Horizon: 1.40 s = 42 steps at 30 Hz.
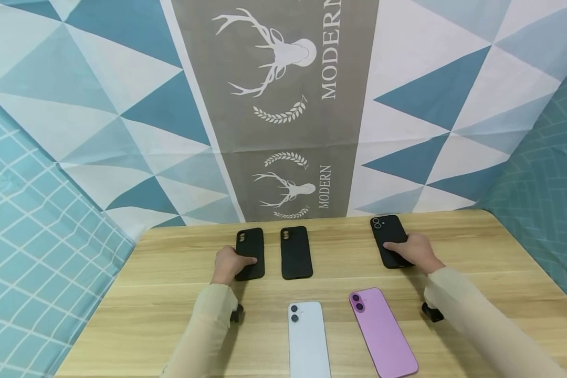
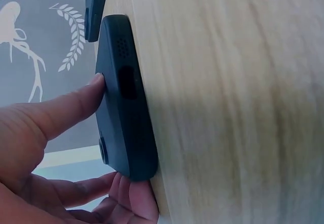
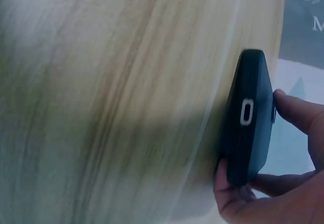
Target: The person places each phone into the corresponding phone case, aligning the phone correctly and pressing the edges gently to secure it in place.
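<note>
On the far left part of the table, my left hand (image 1: 226, 264) holds a black phone case (image 1: 250, 241) by its side edges, thumb across its back. Wood colour shows in its camera holes, and the left wrist view shows the dark port slot in the case's bottom edge (image 2: 127, 82). At the far right, my right hand (image 1: 418, 252) grips a phone in a black case (image 1: 391, 230). Its lenses are visible, and the right wrist view shows a pale-rimmed port on the cased phone (image 3: 258, 133). The thumb lies on its back, with fingers curled round the side.
A second black phone case (image 1: 296, 254) lies between the hands, nearer the left one. Closer to me are a white phone (image 1: 307, 336) and a pink phone (image 1: 382, 331), backs up. A patterned cloth (image 1: 297, 131) hangs behind the wooden table (image 1: 156, 299).
</note>
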Each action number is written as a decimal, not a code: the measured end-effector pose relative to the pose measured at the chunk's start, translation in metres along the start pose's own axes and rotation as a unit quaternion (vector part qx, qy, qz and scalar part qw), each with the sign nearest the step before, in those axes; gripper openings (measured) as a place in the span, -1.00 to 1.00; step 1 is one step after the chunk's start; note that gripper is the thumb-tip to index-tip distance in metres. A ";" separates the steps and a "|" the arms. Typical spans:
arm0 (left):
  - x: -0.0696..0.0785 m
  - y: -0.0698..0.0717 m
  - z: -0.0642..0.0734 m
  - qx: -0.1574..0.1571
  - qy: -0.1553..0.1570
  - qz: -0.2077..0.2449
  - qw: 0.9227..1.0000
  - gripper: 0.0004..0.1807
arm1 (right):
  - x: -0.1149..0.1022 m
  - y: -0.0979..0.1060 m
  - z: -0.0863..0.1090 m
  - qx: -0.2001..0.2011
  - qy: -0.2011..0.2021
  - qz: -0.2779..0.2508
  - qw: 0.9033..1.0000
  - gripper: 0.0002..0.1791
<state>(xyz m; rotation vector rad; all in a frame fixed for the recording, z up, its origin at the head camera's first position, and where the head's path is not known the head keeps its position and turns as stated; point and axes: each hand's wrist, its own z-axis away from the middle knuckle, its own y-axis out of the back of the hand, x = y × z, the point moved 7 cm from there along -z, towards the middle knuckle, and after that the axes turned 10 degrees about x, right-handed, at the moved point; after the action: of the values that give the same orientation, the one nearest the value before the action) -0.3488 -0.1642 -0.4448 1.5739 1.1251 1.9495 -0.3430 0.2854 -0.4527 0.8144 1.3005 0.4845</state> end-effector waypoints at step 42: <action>-0.011 0.000 -0.009 -0.037 0.057 0.055 0.996 -0.46 | -0.016 0.001 0.020 0.011 0.027 0.153 0.988 -0.46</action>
<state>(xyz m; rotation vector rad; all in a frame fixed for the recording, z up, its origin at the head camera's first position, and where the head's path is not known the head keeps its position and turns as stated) -0.3537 -0.1754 -0.4524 1.5325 1.0165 2.1520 -0.3272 0.2698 -0.4404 1.0314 1.2368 0.7411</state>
